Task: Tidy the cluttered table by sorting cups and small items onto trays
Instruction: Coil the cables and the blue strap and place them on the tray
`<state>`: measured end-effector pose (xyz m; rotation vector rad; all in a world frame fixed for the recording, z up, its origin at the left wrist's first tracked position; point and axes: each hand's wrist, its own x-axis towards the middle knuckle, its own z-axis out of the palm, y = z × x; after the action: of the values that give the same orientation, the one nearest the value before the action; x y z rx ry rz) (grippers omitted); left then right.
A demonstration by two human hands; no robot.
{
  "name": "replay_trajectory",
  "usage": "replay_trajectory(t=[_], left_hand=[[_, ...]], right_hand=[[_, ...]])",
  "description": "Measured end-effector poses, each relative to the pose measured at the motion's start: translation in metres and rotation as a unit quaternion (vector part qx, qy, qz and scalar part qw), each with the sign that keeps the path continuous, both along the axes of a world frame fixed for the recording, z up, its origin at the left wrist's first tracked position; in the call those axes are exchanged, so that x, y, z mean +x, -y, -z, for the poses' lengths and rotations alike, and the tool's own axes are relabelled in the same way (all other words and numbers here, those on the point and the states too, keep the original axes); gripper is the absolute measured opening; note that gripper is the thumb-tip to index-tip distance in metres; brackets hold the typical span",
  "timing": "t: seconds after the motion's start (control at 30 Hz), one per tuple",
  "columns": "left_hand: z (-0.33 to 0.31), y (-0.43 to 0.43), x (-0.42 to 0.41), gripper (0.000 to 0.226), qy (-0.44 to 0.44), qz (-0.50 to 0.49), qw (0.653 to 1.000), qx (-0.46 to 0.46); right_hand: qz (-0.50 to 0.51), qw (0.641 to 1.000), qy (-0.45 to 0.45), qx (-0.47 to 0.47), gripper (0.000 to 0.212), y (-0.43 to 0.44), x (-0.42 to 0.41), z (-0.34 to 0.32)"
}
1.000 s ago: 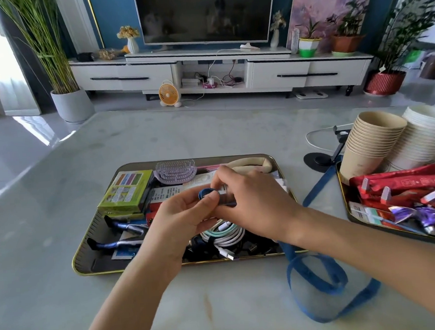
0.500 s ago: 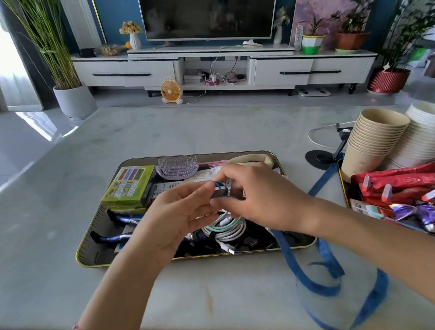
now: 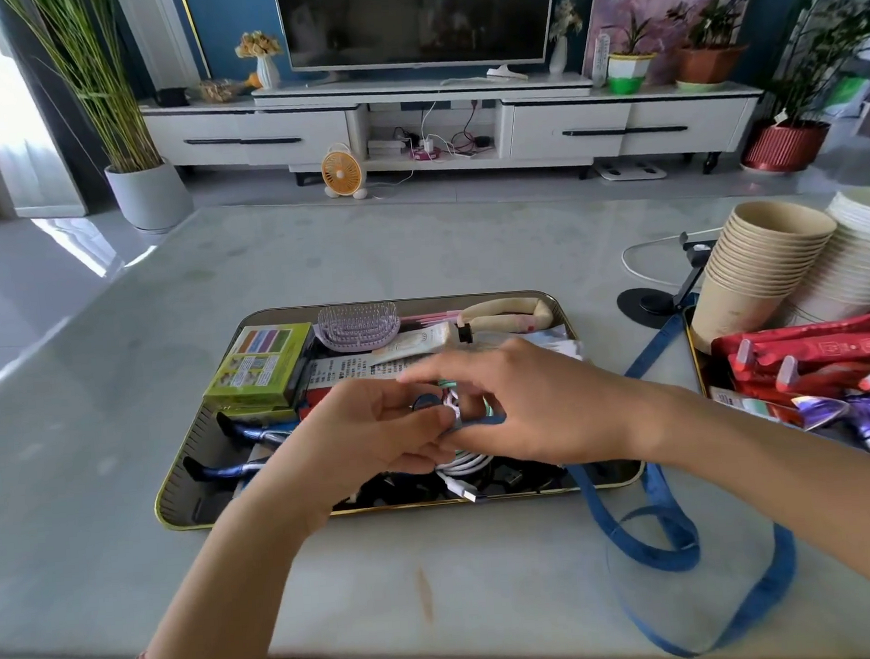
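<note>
in the head view, a gold-rimmed tray (image 3: 176,481) is sitting at the centre of the pale table (image 3: 119,403), and both hands are meeting just above its middle. the left hand (image 3: 378,431) is coming in from 7 o'clock with its fingers curled, pinching one end of a blue strap (image 3: 658,535) where a small metal piece is showing; motion blur is hiding the detail. the right hand (image 3: 536,404) is reaching in from 4 o'clock, its fingers bent over the same end and gripping it against the left fingertips. the rest of the strap is trailing out from under the right hand and looping across the table toward 5 o'clock. on the tray, a green box (image 3: 260,362) is lying at 10 o'clock, a lilac brush (image 3: 358,327) at 11 o'clock, and a coiled white cable (image 3: 463,469) is lying just beneath the hands at 6 o'clock. at 3 o'clock a second tray (image 3: 695,357) is holding red sachets (image 3: 810,349), with a stack of tan cups (image 3: 758,265) and a stack of white cups (image 3: 860,253) leaning side by side at 2 o'clock.
</note>
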<state>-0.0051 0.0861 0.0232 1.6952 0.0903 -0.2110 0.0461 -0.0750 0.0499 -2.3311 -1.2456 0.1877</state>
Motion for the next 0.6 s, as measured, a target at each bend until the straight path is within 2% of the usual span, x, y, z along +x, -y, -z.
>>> replay_trajectory(t=[0.1, 0.17, 0.27, 0.4, 0.53, 0.6], left_hand=[[-0.002, -0.004, -0.002, 0.025, 0.002, 0.025, 1.000, 0.000], [-0.001, -0.007, -0.001, 0.040, 0.026, 0.001, 0.999, -0.028], [-0.002, -0.004, 0.000, 0.039, 0.029, -0.039, 0.991, -0.121], [0.000, 0.008, -0.001, 0.035, 0.003, -0.070, 0.965, -0.253], [-0.001, 0.001, 0.001, 0.043, -0.001, -0.064, 0.973, -0.223], [-0.003, -0.007, 0.001, 0.042, -0.014, -0.048, 0.977, -0.205]], right_hand=[[-0.008, 1.000, 0.013, 0.011, 0.037, -0.002, -0.002, 0.004], [0.015, 0.998, -0.004, 0.060, 0.026, -0.003, -0.001, 0.006], [0.071, 0.991, 0.000, 0.117, 0.022, -0.006, 0.000, 0.010], [0.113, 0.985, 0.022, 0.126, 0.027, -0.009, -0.002, 0.015], [0.059, 0.991, -0.034, 0.118, 0.025, -0.006, 0.000, 0.011], [0.029, 0.993, -0.065, 0.092, 0.030, -0.002, 0.002, 0.003]])
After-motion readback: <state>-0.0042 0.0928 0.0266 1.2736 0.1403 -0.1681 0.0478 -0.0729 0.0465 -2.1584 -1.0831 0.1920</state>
